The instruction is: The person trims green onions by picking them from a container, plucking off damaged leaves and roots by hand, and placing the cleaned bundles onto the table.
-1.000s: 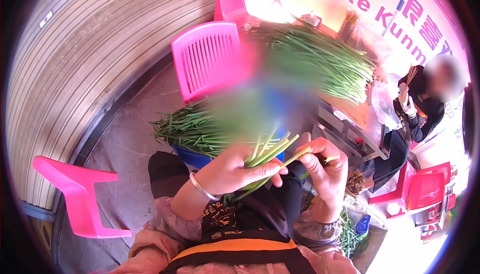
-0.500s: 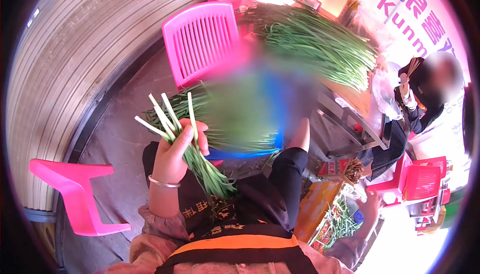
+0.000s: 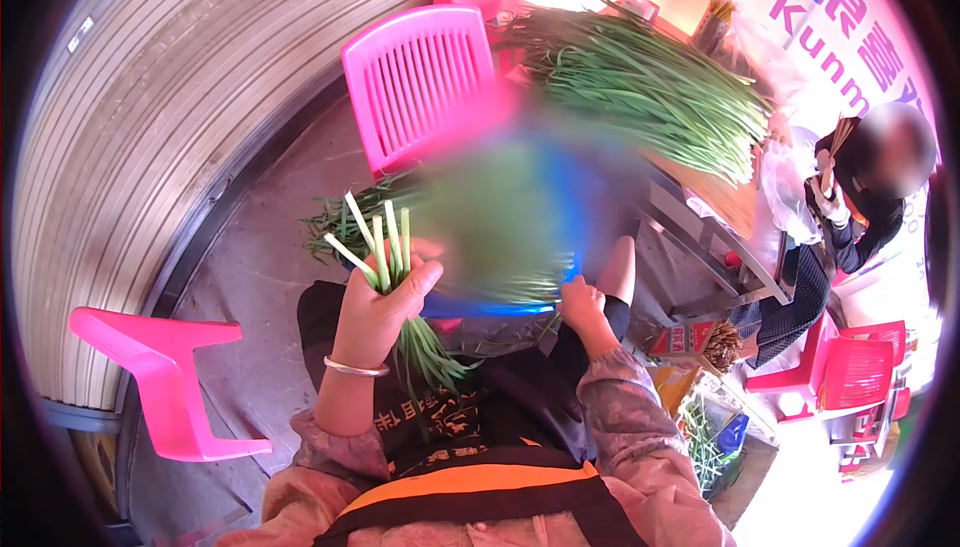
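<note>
My left hand (image 3: pixel 378 309) is closed around a small bunch of garlic chives (image 3: pixel 428 355). Their pale cut ends point up and the green leaves hang down over my lap. My right hand (image 3: pixel 588 307), fingers curled in, is at the right end of the blue basin's rim (image 3: pixel 505 310). Anything inside those fingers is hidden. More chives (image 3: pixel 525 285) lie in the basin in front of me, and their middle part is blurred. Leaf tips stick out at the basin's left side, behind my left hand.
A large heap of chives (image 3: pixel 650 87) covers a wooden table at the back right. Pink chairs (image 3: pixel 420 82) stand behind the basin, and a pink stool (image 3: pixel 165 377) is at left. A box of trimmings (image 3: pixel 705 442) sits at my right. Another person (image 3: pixel 860 197) holds thin sticks.
My right hand has come from the box of trimmings at the right to the basin's rim. My left hand, with the chives, has shifted slightly right and down.
</note>
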Demonstrator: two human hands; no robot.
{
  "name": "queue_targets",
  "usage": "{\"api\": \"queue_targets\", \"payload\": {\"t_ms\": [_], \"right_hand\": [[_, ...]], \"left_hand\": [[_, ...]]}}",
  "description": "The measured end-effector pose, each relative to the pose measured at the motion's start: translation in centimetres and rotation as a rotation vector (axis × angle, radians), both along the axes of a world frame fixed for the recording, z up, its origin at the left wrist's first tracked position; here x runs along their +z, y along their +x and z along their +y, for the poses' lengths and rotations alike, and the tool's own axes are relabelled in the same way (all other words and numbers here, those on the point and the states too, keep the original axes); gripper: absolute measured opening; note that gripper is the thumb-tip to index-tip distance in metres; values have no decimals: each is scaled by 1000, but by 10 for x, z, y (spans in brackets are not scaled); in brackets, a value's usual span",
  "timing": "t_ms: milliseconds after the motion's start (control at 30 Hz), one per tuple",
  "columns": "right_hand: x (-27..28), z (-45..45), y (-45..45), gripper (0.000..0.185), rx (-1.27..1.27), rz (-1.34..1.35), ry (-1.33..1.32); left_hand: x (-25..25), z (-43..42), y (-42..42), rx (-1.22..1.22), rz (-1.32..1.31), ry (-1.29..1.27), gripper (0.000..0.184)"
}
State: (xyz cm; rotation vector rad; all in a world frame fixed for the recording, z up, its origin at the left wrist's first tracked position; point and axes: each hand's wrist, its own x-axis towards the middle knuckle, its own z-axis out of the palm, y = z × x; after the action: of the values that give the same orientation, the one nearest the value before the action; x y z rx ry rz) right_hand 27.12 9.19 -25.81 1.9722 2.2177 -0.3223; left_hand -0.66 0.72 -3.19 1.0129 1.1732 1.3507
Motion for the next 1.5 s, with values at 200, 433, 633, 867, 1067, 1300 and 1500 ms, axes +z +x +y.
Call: {"api": "queue_targets", "payload": {"t_ms": [200, 433, 633, 867, 1067, 1300, 1500], "right_hand": [[12, 0, 18, 18, 14, 333, -70], [8, 1, 20, 19, 51, 174, 11], [9, 18, 36, 40, 246, 298, -173], [80, 30, 21, 44, -192, 721, -800], [46, 32, 15, 59, 26, 388, -495], [36, 24, 1, 69, -45, 278, -602], [55, 32, -2, 57, 309, 143, -405]], "left_hand": [[-5, 6, 6, -34, -22, -3, 13], [-13, 11, 17, -73, 86, 4, 15], [-17, 8, 16, -73, 100, 11, 16], [-20, 10, 23, -91, 102, -1, 15], [-21, 9, 17, -75, 140, -7, 16], [-24, 8, 17, -71, 108, 9, 15], [-25, 10, 14, -61, 129, 3, 15]]}}
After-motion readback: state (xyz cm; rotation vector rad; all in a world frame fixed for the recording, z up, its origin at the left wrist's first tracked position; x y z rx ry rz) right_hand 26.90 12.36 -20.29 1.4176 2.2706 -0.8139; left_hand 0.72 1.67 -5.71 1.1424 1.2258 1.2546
